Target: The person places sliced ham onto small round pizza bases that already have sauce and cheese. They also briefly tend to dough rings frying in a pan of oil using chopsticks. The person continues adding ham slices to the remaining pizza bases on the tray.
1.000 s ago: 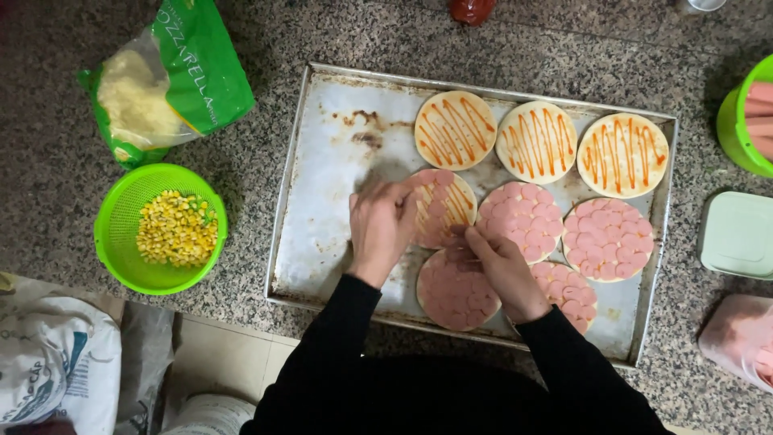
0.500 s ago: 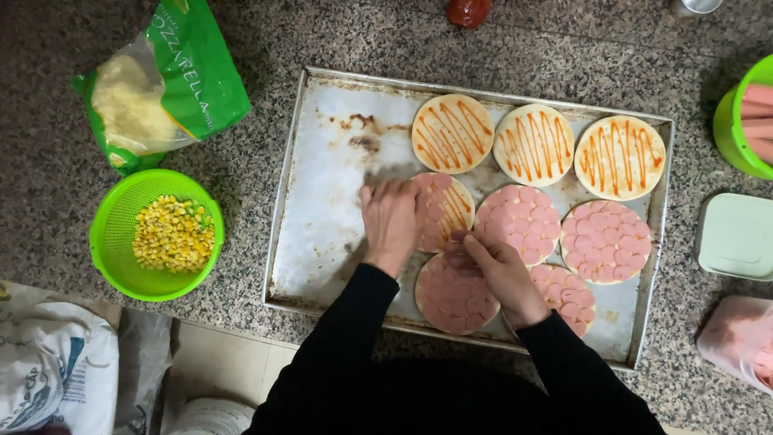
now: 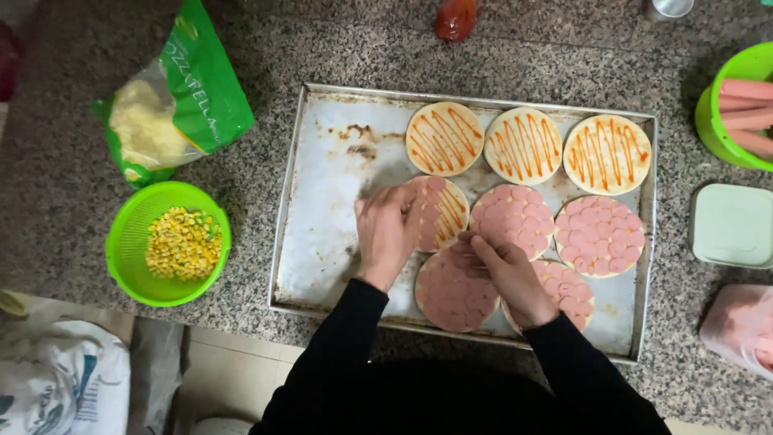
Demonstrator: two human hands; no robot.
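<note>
**Hands laying sausage slices on small pizza bases**

Head view: a metal tray (image 3: 322, 201) sits on a speckled stone table (image 3: 80, 225). On the tray lie seven round bases. The back row holds three with orange sauce stripes only (image 3: 444, 138), (image 3: 523, 145), (image 3: 606, 154). In the middle row, one base (image 3: 447, 211) is half covered with pink sausage slices, its right part showing sauce; next to it are two fully covered bases (image 3: 515, 219), (image 3: 600, 235). In the front row a covered base (image 3: 455, 294) lies just beside another (image 3: 568, 294) that is partly hidden by the right forearm.

The left hand (image 3: 386, 234) lies palm down at the left edge of the half-covered base, fingers (image 3: 403, 205) held together and resting on the slices there. The right hand (image 3: 507, 270) lies over the gap between the front bases, fingers (image 3: 475, 246) drawn together near the back rim of the front left base; whether they pinch a slice cannot be told. Both arms wear black sleeves.

Left of the tray stands a green colander of corn (image 3: 171, 242), and behind it a green bag of grated cheese (image 3: 173, 101). To the right are a green bowl of whole sausages (image 3: 741, 101), a pale lid (image 3: 733, 225) and a pink bag (image 3: 741, 326). A red bottle (image 3: 456, 16) stands behind the tray
</note>
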